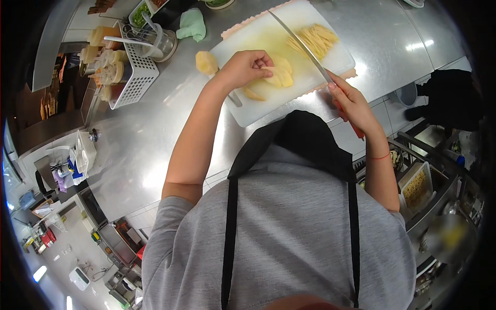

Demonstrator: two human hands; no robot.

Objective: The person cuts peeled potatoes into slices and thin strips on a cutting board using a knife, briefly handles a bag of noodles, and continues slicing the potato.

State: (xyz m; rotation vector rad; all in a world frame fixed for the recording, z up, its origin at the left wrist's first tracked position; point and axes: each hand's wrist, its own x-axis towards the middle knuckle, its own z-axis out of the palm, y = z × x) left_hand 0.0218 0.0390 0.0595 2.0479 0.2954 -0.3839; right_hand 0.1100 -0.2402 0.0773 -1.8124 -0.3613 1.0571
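A white cutting board [245, 116] lies on the steel counter over a pinkish cloth [243, 23]. My left hand [243, 70] is above its left part, fingertips closed on a pale yellow potato slice [267, 72]. Beside those fingers several more potato slices [283, 72] overlap on the board, and a smaller cut piece [254, 94] lies nearer me. My right hand [352, 101] grips the orange handle of a long knife [297, 40]. Its blade points up and left across the board, passing in front of a pile of thin potato strips [318, 41].
A peeled potato piece [206, 62] rests at the board's left edge. Farther left stand a glass jar [164, 46] with utensils, a crumpled green cloth [191, 25] and a white basket [135, 75] of sauce bottles. A food container [416, 188] sits low at right.
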